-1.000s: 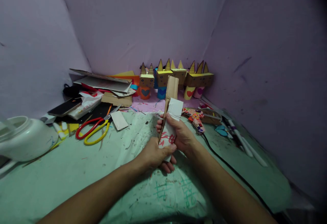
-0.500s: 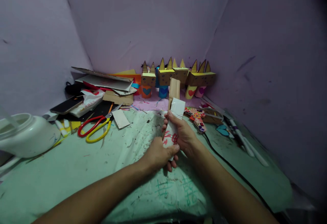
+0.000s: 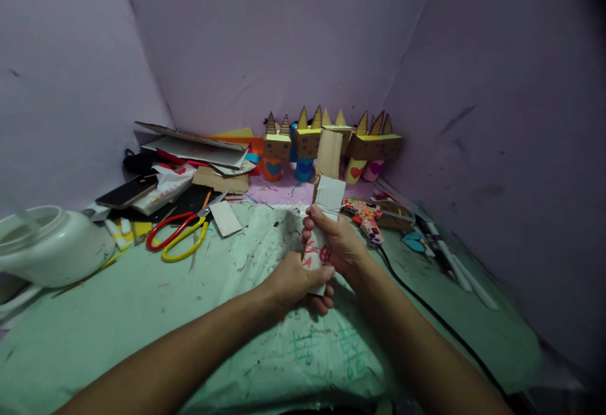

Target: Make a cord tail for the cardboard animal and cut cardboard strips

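Note:
Both my hands grip one upright strip of cardboard [image 3: 328, 153], brown on its far side and white with red marks on the near side. My left hand [image 3: 294, 282] pinches its lower end, thumb on the white face. My right hand [image 3: 337, 242] wraps around the middle from the right. The strip's top stands in front of a row of small cardboard figures [image 3: 331, 143] with pointed ears and heart-marked tube bodies.
Red and yellow scissors [image 3: 176, 236] lie left of the hands on the green sheet [image 3: 142, 301]. A white jar [image 3: 47, 246], a phone [image 3: 127, 191] and stacked card scraps [image 3: 199, 153] are further left. A patterned glue gun [image 3: 365, 216], its black cord [image 3: 435, 320] and pens [image 3: 449, 257] lie right.
The cardboard strip has tilted a little and shifted slightly right and up with both hands; the grip is the same.

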The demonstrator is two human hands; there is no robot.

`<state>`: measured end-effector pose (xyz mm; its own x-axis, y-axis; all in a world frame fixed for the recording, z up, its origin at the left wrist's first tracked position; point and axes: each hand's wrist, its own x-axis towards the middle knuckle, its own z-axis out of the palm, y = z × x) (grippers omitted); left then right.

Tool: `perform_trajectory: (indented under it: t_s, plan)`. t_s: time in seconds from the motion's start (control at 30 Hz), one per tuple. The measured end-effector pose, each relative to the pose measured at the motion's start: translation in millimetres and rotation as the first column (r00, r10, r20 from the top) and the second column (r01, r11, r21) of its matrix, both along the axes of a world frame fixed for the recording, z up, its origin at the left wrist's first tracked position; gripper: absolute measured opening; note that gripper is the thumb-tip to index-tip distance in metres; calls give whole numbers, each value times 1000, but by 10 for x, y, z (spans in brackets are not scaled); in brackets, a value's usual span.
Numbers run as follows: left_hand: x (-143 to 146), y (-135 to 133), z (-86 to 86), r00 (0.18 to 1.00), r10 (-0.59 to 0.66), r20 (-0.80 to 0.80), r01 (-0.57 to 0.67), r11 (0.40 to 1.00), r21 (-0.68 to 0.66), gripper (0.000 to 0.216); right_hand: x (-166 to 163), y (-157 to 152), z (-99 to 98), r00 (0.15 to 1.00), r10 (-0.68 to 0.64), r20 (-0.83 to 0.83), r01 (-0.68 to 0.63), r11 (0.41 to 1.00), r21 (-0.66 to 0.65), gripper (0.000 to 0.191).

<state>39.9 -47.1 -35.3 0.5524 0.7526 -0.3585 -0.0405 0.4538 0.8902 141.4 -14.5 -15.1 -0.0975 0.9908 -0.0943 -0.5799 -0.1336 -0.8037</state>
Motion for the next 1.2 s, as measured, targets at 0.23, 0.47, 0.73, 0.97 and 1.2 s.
perform_trajectory:
  t_s: [0.23, 0.47, 0.73, 0.97, 1.2]
  plan:
    - [-96, 91, 87, 997, -30, 72, 43, 980, -194, 33, 53, 61, 17, 998, 39, -40, -39, 999, -16, 29]
    - [-62, -8, 12, 999, -39, -27, 40, 999, 18, 31, 24, 59, -19, 1000, -5, 1, 5, 995, -97, 22]
    - [-65, -57, 56, 1000, 25, 6, -25, 1000, 17, 39, 37, 26, -1, 996, 88, -28, -86, 994, 65, 38]
    - [-28, -115, -21, 1000, -3, -28, 6, 996, 85, 49, 104, 40, 67, 1000, 3, -27, -2, 999, 53, 31]
    - [8, -151, -40, 995, -94, -32, 97, 989, 113, 53, 173, 24, 128, 998, 14, -55, -8, 994, 111, 30]
